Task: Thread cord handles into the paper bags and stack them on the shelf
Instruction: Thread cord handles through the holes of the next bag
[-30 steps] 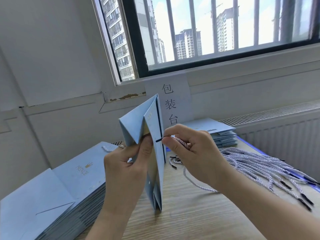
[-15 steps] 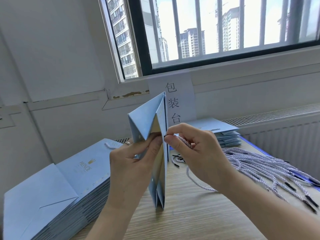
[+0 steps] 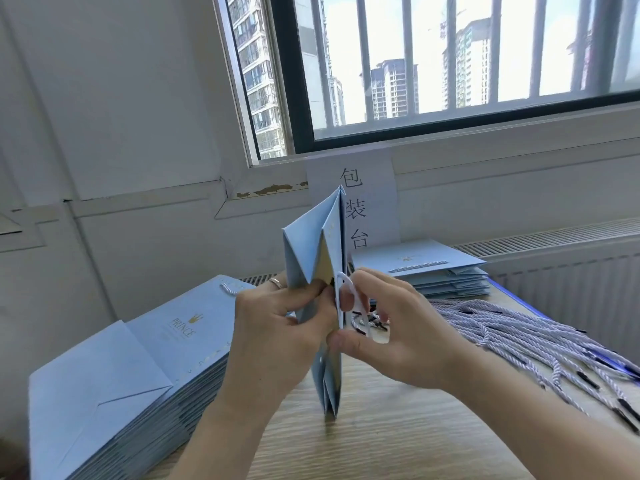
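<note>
A folded light-blue paper bag stands on edge on a wood-grain table. Its bottom fold touches the surface and its top rises well above the fingers working on it. The left hand grips the bag's near edge, with the fingers curled round the far side and the thumb pressed on the paper just beside a small black cord tip. A ring shows on one finger behind the bag. The right hand holds a white cord against the bag's right face. The cord arcs in a loop over the curled forefinger, and the thumb lies lower, touching the bag's edge.

To the left of the left hand's fingers lies a tall stack of flat blue bags; the top one is printed with a gold crown and the word "PRINCE". Beyond the right hand's fingers sits a lower stack of bags, with a twisted handle lying along the top one. To the right of that hand, a pile of twisted pale cords with black tips fans across the table.

Behind the fingers, a paper sign with three Chinese characters hangs below the sill of a barred window, which looks out on high-rise towers and bright sky. The wall is white, with paint flaking under the sill. A white radiator runs along it at the right.
</note>
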Tool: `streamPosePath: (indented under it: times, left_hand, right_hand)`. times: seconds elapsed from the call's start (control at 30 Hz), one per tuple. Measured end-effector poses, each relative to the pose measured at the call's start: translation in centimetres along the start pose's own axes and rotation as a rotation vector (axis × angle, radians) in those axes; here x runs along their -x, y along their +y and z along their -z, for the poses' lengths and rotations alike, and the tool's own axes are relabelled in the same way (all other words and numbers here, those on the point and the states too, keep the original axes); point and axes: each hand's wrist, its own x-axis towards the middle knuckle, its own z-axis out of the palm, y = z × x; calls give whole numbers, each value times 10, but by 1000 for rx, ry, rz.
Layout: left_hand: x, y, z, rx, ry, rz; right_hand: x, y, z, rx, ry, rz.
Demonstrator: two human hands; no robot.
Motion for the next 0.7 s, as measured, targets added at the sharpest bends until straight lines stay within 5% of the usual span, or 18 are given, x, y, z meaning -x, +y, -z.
streamPosePath:
  times: [0.37, 0.53, 0.7]
  left_hand:
    - [1, -10, 2, -402, 33, -135]
    - [11, -12, 4, -410, -12, -122]
    - [24, -11, 3, -299, -89, 17]
  right_hand:
    - [-1, 6, -1, -102, -86, 0]
    - [1, 6, 2, -117, -135, -35]
    - [1, 9, 5, -18, -356, -121]
